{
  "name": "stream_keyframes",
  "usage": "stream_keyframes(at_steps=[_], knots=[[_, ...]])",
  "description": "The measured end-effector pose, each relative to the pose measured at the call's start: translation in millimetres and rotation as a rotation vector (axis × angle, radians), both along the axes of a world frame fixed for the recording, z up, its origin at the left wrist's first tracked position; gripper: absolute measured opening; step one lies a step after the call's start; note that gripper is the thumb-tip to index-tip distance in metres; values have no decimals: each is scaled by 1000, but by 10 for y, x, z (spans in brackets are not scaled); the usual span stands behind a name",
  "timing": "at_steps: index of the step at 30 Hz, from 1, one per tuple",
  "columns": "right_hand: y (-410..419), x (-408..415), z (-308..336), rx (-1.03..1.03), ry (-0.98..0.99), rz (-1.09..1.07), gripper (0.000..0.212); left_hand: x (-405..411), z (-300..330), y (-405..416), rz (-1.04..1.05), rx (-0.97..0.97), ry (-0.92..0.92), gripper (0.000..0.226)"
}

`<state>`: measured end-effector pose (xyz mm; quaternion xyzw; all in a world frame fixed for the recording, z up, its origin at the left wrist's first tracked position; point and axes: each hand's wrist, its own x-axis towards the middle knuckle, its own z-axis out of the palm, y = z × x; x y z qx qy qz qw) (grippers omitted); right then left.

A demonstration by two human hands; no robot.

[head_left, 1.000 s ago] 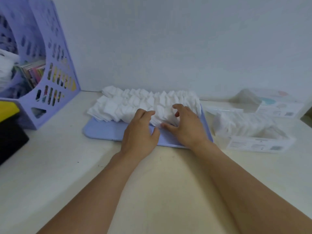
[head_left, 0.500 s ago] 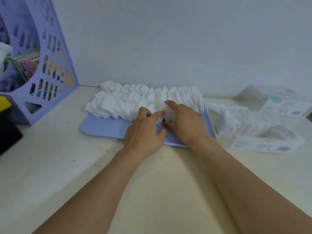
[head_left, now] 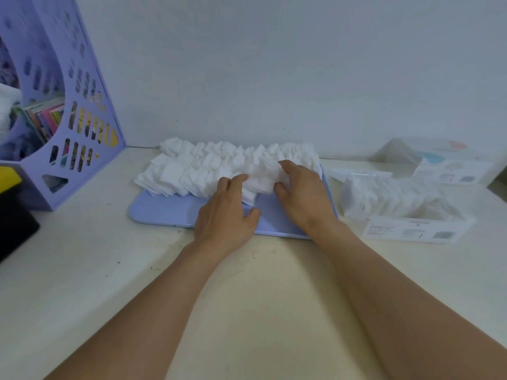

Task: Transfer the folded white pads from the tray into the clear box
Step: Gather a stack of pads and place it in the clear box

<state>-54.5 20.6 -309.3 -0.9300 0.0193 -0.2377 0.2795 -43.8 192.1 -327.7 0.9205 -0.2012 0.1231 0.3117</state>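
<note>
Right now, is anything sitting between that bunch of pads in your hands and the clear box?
Nothing visible. Both hands, left hand and right hand, grip a bunch of pads over the tray. The clear box lies just right of the tray, its top open, with only bare table between.

Right of your fingers [head_left: 290,171], bare desk [head_left: 333,193] gives a narrow lane before the clear box [head_left: 406,204]; the wall [head_left: 274,78] blocks beyond.
</note>
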Motion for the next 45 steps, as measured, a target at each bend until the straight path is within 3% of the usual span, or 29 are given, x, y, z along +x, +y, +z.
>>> stream_keyframes(at_steps=[3,6,8,11,15,20,23,28,34,40,45], knots=[[-122,-74,-2,59,33,9,33,-28,20,-11,-19,24,-1,62],[-157,-168,28,204,-6,-3,17,-42,32,-30,-8,-19,28,68],[-149,-218,51,337,-34,-18,8,-65,67,-55,1,-167,33,69],[-116,-339,129,522,-15,10,17,-167,209,-117,-47,-528,96,65],[-152,-628,323,723,164,196,19,-337,315,-254,-274,-874,361,66],[-207,-903,383,931,384,353,26,-526,371,-393,-427,-1174,727,42],[-239,-987,327,982,399,387,25,-591,339,-475,-430,-1175,841,45],[-292,-1058,367,876,494,431,29,-608,252,-493,-360,-1080,831,32],[-270,-991,315,853,243,242,25,-661,251,-497,-351,-916,667,34],[-326,-947,268,946,174,198,26,-616,216,-437,-528,-958,866,80],[-325,-937,246,985,134,163,27,-647,208,-429,-555,-986,1001,61]])
